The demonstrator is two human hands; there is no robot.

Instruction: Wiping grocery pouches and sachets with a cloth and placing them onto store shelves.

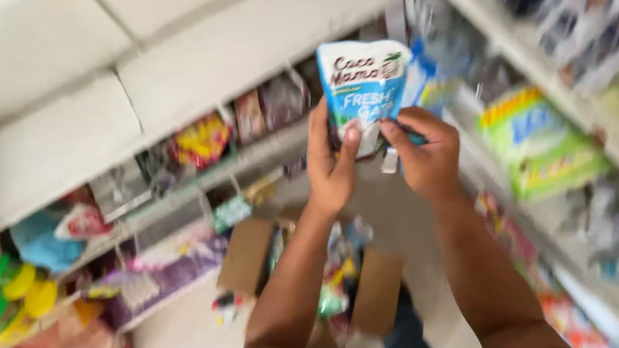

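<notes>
— What do we hold?
— Our left hand point(332, 165) and right hand point(425, 153) both grip a blue and white pouch point(363, 85), raised before the shelves point(513, 39).
— And below?
— An open cardboard box point(375, 288) on the floor.

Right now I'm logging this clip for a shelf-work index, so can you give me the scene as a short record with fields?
setting: shop aisle, stocked shelves on both sides
left hand: grips the blue-and-white pouch from the left
right hand: pinches the pouch's lower right edge
pouch: upright, raised before the shelves
below: open cardboard box of packets on the floor
image: blurred, small details unreadable
</notes>
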